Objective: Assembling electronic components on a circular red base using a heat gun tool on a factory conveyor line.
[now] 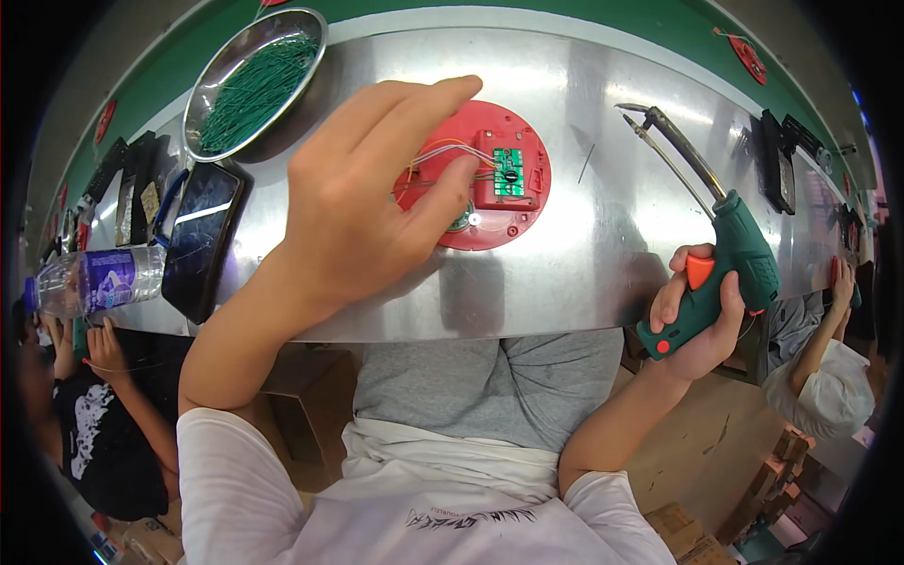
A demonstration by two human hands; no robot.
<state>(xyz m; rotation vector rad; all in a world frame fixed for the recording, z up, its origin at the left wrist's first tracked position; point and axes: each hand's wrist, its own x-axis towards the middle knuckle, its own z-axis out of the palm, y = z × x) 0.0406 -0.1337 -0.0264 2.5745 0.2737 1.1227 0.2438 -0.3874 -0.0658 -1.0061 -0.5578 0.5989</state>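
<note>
The left hand (353,202) rests on the red round device (476,179), which lies in the middle of the shiny metal surface (584,273). Its fingers (443,193) are together and press on the thin wires beside the small green circuit board (508,174). The right hand (702,311) is clamped around the handle of a green soldering gun (739,259) at the near right edge, well apart from the device, with the long tip pointing to the far side.

I think the main risk is the hot tip: if it comes to the board while the fingers stay so close to it, it can burn them or melt the wires. The gun also hangs partly over the near edge, so it can slip down.

The open room is between the device and the gun. On the left, a steel bowl of green wires (254,80), a dark phone (198,235) and a plastic bottle (94,281) leave little room.
</note>
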